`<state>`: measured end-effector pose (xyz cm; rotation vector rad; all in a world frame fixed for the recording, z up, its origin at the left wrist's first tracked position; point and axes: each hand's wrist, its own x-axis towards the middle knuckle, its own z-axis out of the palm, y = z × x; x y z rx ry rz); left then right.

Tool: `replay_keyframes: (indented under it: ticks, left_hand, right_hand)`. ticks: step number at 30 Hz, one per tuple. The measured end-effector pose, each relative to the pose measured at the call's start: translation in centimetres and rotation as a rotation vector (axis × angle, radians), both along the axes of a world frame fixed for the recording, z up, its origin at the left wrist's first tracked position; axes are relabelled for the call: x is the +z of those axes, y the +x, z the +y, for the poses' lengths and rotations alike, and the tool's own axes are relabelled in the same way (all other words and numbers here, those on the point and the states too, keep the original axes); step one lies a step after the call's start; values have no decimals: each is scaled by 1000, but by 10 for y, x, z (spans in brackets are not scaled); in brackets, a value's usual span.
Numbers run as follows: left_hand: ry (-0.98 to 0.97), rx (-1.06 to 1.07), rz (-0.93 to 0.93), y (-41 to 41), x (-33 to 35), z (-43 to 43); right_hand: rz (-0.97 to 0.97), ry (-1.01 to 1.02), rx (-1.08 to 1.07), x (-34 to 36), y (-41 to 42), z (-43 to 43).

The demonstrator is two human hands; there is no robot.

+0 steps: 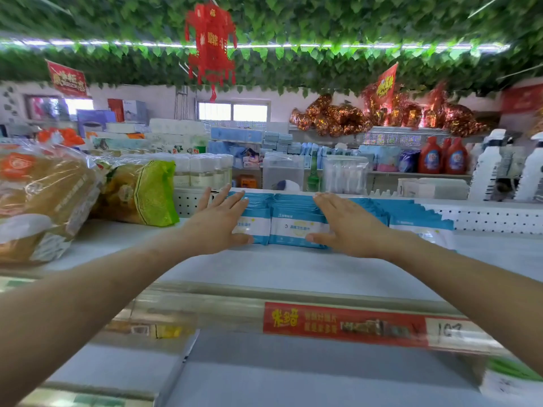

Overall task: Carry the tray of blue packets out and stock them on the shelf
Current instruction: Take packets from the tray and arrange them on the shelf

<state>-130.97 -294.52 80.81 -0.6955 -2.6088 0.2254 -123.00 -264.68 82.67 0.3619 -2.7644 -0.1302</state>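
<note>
Rows of blue-and-white packets (296,221) stand on the white top shelf (279,268), leaning back one behind another. My left hand (219,223) lies flat on the left row, fingers straight, thumb at the front packet's lower edge. Over the right side of the middle row, my right hand (346,226) presses with straight fingers, its thumb under the front packet. A further row of the same packets (420,217) runs to the right of that hand. No tray is visible.
Large bags of yellow snacks (44,198) and a green-labelled bag (141,192) fill the shelf to the left. A perforated white back panel (493,218) stands behind the packets. A red price strip (343,324) runs along the shelf's front edge. Detergent bottles (443,157) stand on far shelves.
</note>
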Motion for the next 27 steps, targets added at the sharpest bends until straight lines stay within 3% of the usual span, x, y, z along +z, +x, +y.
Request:
replay_keyframes:
  ticks: [10, 17, 27]
  left_hand:
    - [-18, 77, 19, 37, -4, -10]
    - [-19, 345, -17, 114, 6, -62]
    - [34, 837, -69, 290, -1, -88]
  right_hand:
    - [16, -33, 233, 4, 18, -66]
    - [-46, -68, 537, -9, 28, -134]
    - [-148, -88, 949, -23, 82, -199]
